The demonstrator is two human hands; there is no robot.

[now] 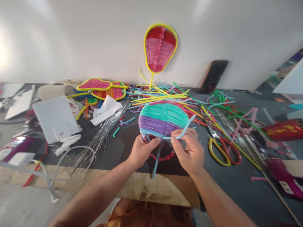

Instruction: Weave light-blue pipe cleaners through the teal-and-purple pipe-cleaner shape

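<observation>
Between my hands is a fan shape made of pipe cleaners [163, 118], with a green band at the top, purple below it and light blue at its lower edge. My left hand [142, 150] grips its lower left edge, thumb laid along the light blue rows. With thumb and fingers, my right hand [189, 149] pinches a light blue pipe cleaner [188, 126] whose free end sticks up to the right. A twisted blue-grey stem [156, 162] hangs down from the fan. Below the fan shows part of a red beaded loop [163, 157], mostly hidden.
Scissors [224, 151] with yellow and red handles lie right of my hand. Loose pipe cleaners [163, 94] are heaped behind the fan. A finished pink and red fan [161, 47] leans on the wall, near a phone [214, 75]. Metal wires [104, 135] lie left.
</observation>
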